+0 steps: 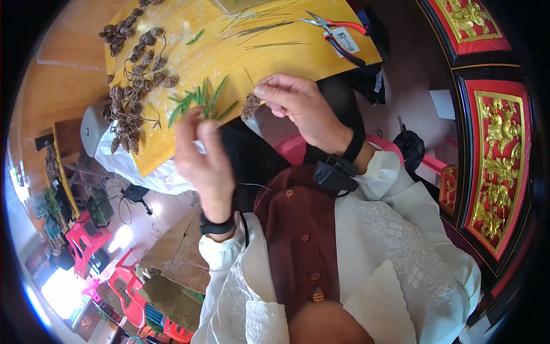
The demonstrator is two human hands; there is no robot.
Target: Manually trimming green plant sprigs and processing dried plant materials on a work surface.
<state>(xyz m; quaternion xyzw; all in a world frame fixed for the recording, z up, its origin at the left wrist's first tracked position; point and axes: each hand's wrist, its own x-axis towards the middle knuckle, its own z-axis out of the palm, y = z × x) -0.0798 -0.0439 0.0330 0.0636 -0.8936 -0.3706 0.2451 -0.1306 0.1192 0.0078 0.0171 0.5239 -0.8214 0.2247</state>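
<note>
My right hand point(298, 103) is closed in a pinch at the table's near edge. A small brown pine cone point(250, 107) hangs at its fingertips, with a thin stem or wire point(248, 75) sticking up beside them. My left hand point(203, 163) is blurred; its thumb and fingers are apart, and nothing shows between them. Just beyond its fingertips lies a green needle-leaf sprig point(200, 97), partly covered by the hand. To the left, many brown pine cones on twigs point(129, 109) are heaped along the yellow tabletop point(172, 63).
Red-and-black-handled pliers point(332, 34) lie at the far right of the table by several thin wires point(269, 28). A small green sprig point(195, 38) lies farther back. Red plastic stools point(86, 243) and a cardboard box point(177, 246) stand at lower left. A carved red-and-gold panel point(495, 166) is at right.
</note>
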